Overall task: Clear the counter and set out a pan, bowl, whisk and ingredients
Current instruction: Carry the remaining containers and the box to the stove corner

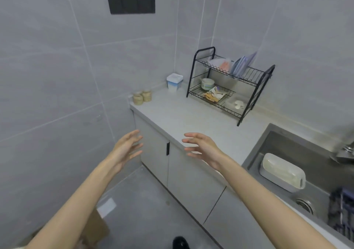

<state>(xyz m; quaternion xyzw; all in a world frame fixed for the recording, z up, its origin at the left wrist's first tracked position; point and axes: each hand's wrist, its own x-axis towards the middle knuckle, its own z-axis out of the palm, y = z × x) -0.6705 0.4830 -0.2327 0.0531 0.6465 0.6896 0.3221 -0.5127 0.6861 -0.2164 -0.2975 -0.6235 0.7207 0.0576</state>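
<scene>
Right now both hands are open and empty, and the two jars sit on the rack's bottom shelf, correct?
Not the jars. The left hand and right hand are open and empty, but the head view shows the two jars on the counter by the wall, apart from the rack.

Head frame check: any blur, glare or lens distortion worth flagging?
Head view: soft, even light, no glare or hard shadows; the wide-angle lens bows the wall tile lines and tilts the counter; motion blur smears the faucet at the right edge and the bags atop the dish rack.
</scene>
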